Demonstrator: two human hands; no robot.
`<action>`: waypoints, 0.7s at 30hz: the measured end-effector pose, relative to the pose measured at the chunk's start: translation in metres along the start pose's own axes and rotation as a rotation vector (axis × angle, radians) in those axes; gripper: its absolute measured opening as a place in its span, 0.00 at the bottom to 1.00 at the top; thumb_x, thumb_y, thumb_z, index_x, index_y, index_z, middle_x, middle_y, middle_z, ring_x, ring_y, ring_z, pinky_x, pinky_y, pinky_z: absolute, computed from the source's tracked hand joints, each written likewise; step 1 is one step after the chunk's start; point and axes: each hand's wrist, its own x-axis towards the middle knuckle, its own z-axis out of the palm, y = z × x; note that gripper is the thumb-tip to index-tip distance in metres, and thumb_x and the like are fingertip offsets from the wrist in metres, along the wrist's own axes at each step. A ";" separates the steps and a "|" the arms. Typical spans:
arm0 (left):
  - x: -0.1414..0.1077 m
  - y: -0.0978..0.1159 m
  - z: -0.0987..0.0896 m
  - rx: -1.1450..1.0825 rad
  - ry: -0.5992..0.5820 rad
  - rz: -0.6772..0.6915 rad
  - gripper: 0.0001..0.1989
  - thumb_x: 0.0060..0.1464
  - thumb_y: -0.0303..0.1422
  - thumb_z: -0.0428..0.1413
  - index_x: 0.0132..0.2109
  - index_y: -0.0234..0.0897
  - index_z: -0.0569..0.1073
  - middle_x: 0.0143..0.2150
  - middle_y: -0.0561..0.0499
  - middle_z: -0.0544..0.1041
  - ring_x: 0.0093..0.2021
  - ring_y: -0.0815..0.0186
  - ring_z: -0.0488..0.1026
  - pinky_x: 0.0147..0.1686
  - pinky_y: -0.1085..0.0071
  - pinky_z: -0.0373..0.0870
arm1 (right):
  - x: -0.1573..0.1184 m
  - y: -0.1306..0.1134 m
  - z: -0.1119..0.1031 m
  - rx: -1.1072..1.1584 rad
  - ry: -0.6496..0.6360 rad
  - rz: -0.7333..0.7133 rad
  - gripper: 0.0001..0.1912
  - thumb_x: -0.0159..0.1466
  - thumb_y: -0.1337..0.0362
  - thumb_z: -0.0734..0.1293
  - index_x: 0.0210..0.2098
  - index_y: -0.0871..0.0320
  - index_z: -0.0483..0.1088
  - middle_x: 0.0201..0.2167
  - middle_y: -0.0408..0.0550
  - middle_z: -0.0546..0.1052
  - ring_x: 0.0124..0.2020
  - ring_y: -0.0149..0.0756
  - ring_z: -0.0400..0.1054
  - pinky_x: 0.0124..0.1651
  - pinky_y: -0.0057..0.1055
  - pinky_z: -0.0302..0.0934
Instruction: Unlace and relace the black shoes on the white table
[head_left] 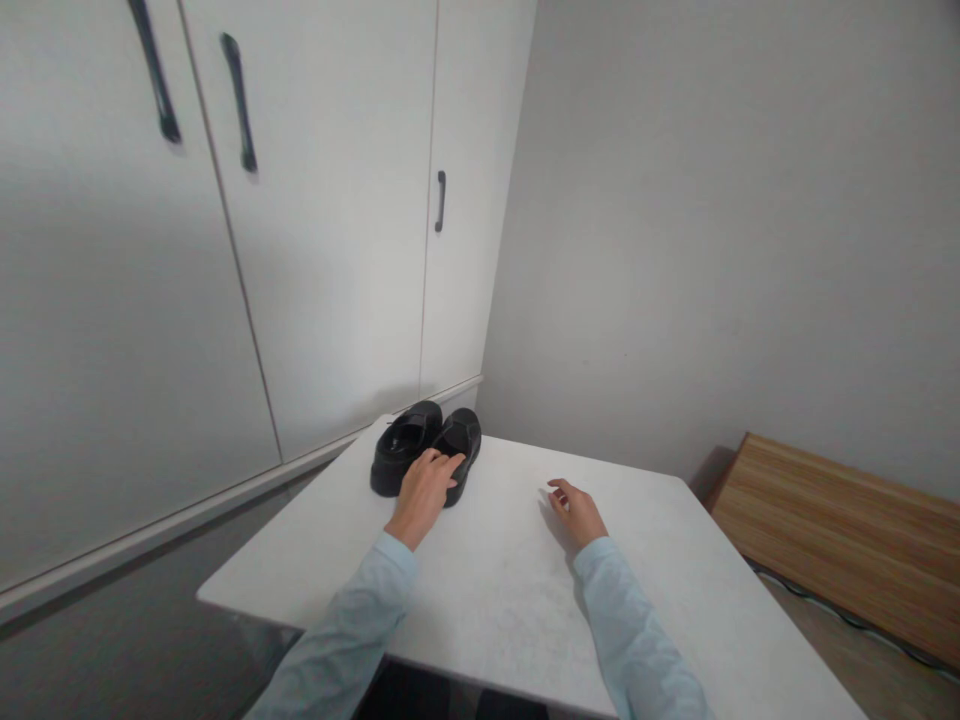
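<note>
Two black shoes stand side by side at the far left part of a white table, toes pointing away. My left hand [426, 492] is at the heel end of the right shoe [466, 432], its fingers over the opening and partly hiding it; the fingers are somewhat apart, and it does not plainly grip the shoe. Just left of that hand is the left shoe [407, 440]. My right hand [576, 511] hovers over the right half of the table, fingers loosely curled and apart, with nothing in them.
The white table [495, 610] has its far edge near a grey wall [675, 250]. White cabinet doors [337, 230] with dark handles rise along the left. A wooden board [840, 530] lies low at the right, with a cable [825, 603] along its near edge.
</note>
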 end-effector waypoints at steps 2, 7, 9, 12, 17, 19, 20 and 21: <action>-0.001 0.001 0.000 0.054 -0.003 -0.015 0.17 0.57 0.30 0.50 0.54 0.42 0.67 0.44 0.48 0.73 0.48 0.61 0.64 0.48 0.66 0.59 | 0.000 0.000 0.001 -0.005 -0.010 -0.008 0.16 0.59 0.61 0.57 0.43 0.56 0.70 0.30 0.48 0.77 0.29 0.36 0.70 0.37 0.32 0.62; 0.000 0.011 -0.007 0.186 -0.009 -0.064 0.19 0.56 0.27 0.50 0.55 0.41 0.65 0.46 0.45 0.73 0.50 0.58 0.63 0.49 0.62 0.56 | -0.002 -0.002 0.000 -0.046 -0.045 -0.033 0.15 0.59 0.62 0.57 0.40 0.57 0.71 0.29 0.48 0.77 0.29 0.36 0.70 0.37 0.32 0.61; 0.002 0.014 -0.011 0.211 -0.028 -0.069 0.19 0.56 0.28 0.51 0.55 0.40 0.64 0.45 0.45 0.73 0.50 0.56 0.63 0.47 0.62 0.57 | -0.002 -0.003 0.000 -0.061 -0.061 -0.033 0.14 0.59 0.63 0.57 0.39 0.57 0.72 0.29 0.48 0.77 0.30 0.36 0.70 0.37 0.31 0.61; 0.006 0.017 -0.018 0.231 -0.091 -0.063 0.18 0.55 0.30 0.53 0.53 0.39 0.65 0.43 0.44 0.74 0.49 0.55 0.64 0.44 0.62 0.59 | -0.003 -0.005 -0.001 -0.073 -0.074 -0.029 0.14 0.59 0.64 0.57 0.39 0.57 0.72 0.29 0.48 0.77 0.30 0.37 0.69 0.37 0.31 0.60; 0.007 0.032 -0.027 0.274 -0.087 -0.036 0.17 0.53 0.33 0.56 0.51 0.38 0.67 0.43 0.43 0.74 0.48 0.53 0.67 0.47 0.57 0.57 | -0.003 -0.006 -0.001 -0.093 -0.098 -0.024 0.13 0.58 0.67 0.59 0.38 0.58 0.72 0.30 0.49 0.77 0.32 0.37 0.70 0.39 0.31 0.60; 0.006 0.043 -0.028 0.265 -0.052 0.024 0.16 0.54 0.32 0.55 0.50 0.37 0.67 0.44 0.42 0.73 0.48 0.53 0.67 0.50 0.55 0.55 | -0.003 -0.007 -0.001 -0.098 -0.109 -0.026 0.13 0.58 0.68 0.59 0.38 0.58 0.72 0.31 0.50 0.77 0.33 0.37 0.70 0.40 0.30 0.60; 0.005 0.050 -0.027 0.253 -0.040 0.069 0.16 0.54 0.32 0.55 0.50 0.37 0.67 0.45 0.42 0.72 0.49 0.54 0.66 0.51 0.56 0.54 | -0.002 -0.007 -0.001 -0.099 -0.114 -0.027 0.13 0.58 0.68 0.59 0.39 0.59 0.72 0.31 0.50 0.77 0.34 0.37 0.70 0.40 0.30 0.60; 0.004 0.057 -0.026 0.239 -0.038 0.116 0.15 0.54 0.32 0.55 0.49 0.37 0.67 0.45 0.43 0.72 0.49 0.55 0.66 0.51 0.56 0.55 | -0.002 -0.007 0.000 -0.101 -0.120 -0.028 0.13 0.58 0.68 0.59 0.39 0.59 0.73 0.31 0.50 0.77 0.34 0.37 0.70 0.41 0.30 0.60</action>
